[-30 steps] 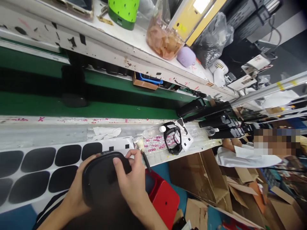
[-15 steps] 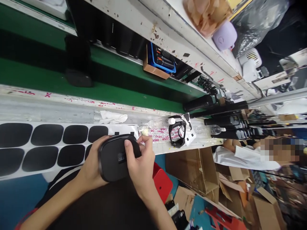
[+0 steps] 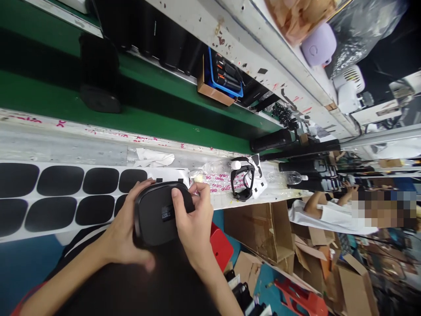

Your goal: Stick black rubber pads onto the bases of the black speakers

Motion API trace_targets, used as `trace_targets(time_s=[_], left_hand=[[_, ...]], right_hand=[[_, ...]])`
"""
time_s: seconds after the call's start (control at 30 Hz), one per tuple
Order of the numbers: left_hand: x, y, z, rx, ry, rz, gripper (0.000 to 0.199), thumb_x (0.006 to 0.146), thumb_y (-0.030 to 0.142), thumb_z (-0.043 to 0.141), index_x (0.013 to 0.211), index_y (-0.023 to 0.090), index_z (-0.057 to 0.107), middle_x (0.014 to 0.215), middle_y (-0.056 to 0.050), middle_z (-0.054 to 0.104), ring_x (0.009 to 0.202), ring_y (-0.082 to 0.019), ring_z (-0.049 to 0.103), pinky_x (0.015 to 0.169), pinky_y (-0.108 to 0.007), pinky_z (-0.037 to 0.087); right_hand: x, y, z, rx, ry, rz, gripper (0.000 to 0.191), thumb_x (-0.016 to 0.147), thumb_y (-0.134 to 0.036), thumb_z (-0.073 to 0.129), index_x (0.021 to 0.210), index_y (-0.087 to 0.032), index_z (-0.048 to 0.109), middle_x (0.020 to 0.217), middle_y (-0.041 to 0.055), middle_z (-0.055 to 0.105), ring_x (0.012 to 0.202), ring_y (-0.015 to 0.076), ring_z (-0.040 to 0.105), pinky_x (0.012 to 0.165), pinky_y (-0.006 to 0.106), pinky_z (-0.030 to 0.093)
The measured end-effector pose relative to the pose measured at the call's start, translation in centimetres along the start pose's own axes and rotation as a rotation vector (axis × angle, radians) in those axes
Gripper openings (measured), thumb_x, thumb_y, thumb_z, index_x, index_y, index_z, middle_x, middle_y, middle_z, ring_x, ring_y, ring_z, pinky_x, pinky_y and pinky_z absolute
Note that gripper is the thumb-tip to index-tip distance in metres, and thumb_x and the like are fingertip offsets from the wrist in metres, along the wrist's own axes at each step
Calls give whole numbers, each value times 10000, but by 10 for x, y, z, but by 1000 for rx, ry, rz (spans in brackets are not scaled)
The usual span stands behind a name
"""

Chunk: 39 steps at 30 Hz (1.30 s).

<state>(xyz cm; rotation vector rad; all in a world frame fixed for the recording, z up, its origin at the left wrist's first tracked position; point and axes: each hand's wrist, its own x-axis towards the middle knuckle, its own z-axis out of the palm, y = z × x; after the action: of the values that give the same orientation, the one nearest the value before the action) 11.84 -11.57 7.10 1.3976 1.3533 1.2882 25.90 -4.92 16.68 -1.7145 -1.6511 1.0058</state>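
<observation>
- Black case (image 3: 161, 214) sits over the pad sheet (image 3: 79, 196), clamped by left hand (image 3: 123, 235) and right hand (image 3: 194, 224).
- Both grips closed on it.
- Small label shows on its face.
- Black pads (image 3: 51, 214) remain on sheet; cannot tell if one is on the case.

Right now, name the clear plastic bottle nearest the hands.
The bottle just past the right hand, white cap by the black frame; the other lies farther along.
</observation>
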Motion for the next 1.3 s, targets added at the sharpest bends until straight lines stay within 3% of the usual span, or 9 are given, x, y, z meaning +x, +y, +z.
trace_targets(time_s=[0.1,0.27,0.47,0.73,0.93,1.3], left_hand=[[0,12,-2,-114,-13,-83,1017,674,922,380,1495,343,227,1570,-81,291,1397,-402,354,1215,-654,198],[1,20,-2,-208,32,-166,717,856,744,363,1459,362,298,1529,-33,341,1380,-335,351,1190,-518,271],[1,12,3,-286,69,-212,681,869,731,329,1442,364,328,1507,-30,359,1343,-318,389,1144,-476,302],[-1,7,5,-321,83,-152,663,854,726,408,1425,396,338,1501,30,385,1346,-227,404,1095,-353,374],[-1,15,4,-317,105,-217,600,867,668,459,1398,403,370,1480,38,403,1324,-217,414,1099,-360,350],[-4,1,8,-373,141,-221,588,855,632,501,1374,374,402,1465,-26,427,1323,-287,420,1077,-461,368]], right_hand=[[-1,0,1,33,-8,14,298,908,-481,589,903,-249,402,570,-108,441,481,98,454,504,230,307],[-1,-1,3,99,-15,41,301,905,-477,595,908,-251,396,571,-109,404,481,91,411,485,224,281],[-1,-2,6,105,4,58,308,903,-488,583,888,-252,385,546,-118,342,459,89,341,474,228,247],[-3,-6,5,-20,56,37,297,902,-491,573,885,-247,405,578,-99,379,467,97,369,483,237,264],[-1,-5,5,-76,91,-18,289,906,-488,565,887,-240,418,654,-65,444,506,106,425,494,241,304],[-2,-6,6,-74,93,-49,271,912,-454,564,881,-234,408,691,-55,466,502,96,428,486,233,308]])
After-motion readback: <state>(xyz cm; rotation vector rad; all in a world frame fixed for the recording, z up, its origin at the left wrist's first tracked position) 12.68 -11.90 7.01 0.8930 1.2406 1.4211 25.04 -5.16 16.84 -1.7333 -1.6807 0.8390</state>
